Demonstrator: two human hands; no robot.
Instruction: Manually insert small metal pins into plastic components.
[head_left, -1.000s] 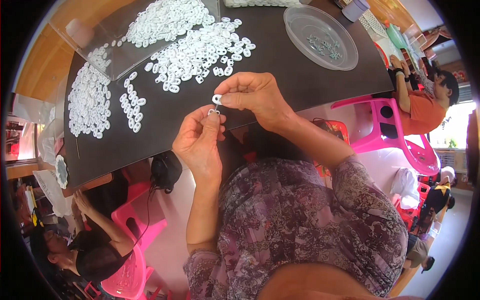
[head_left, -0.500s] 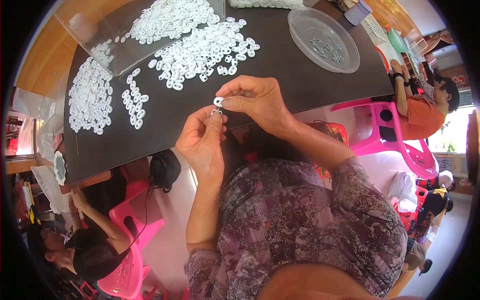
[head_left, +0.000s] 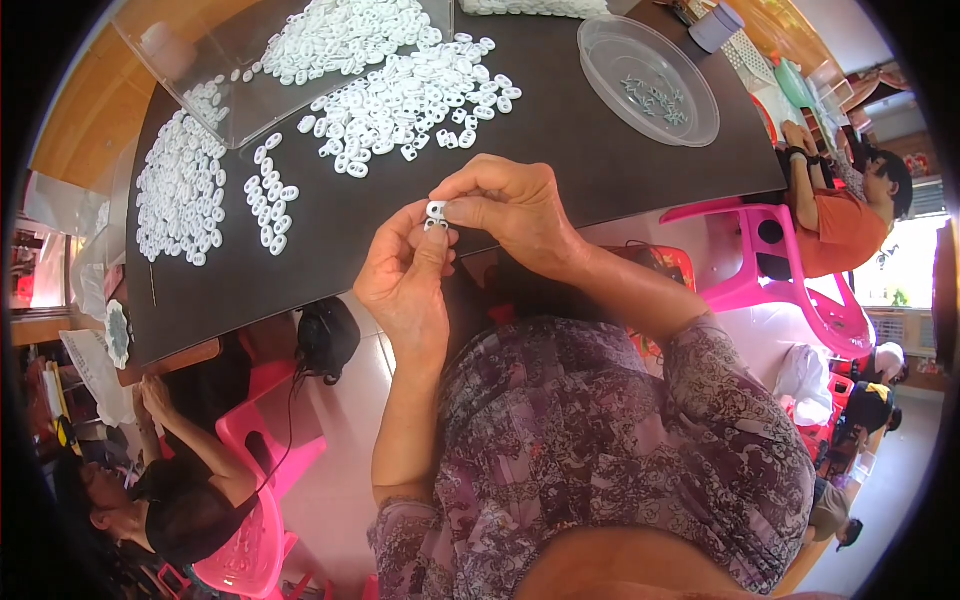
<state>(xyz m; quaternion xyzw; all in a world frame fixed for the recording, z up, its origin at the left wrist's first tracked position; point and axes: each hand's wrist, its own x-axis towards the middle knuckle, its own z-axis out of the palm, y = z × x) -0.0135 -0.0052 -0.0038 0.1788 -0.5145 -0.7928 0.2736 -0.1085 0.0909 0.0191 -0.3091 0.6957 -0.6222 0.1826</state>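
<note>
Near the table's front edge, my hands meet fingertip to fingertip. Between the thumb and fingers of my right hand (head_left: 515, 215) is a small white oval plastic piece (head_left: 437, 208). Just below it, my left hand (head_left: 408, 285) pinches a second white plastic piece (head_left: 434, 225), mostly covered by the thumb. The two pieces touch or nearly touch; whether they are joined I cannot tell. Beyond my hands lies a loose heap of white two-holed pieces (head_left: 410, 105). Similar pieces form another heap (head_left: 180, 195) at the left, with a small cluster (head_left: 270, 200) beside it.
A clear box (head_left: 245, 130) holding many white pieces stands at the back left. On the right, a round clear plastic dish (head_left: 700, 115) contains small grey-green parts (head_left: 655, 98). Co-workers sit at both sides, beside pink plastic chairs (head_left: 745, 230). The dark table (head_left: 340, 235) ends just before me.
Both white pieces have come closer together, and the dark gap between them has narrowed. My left hand has risen slightly toward the right one.
</note>
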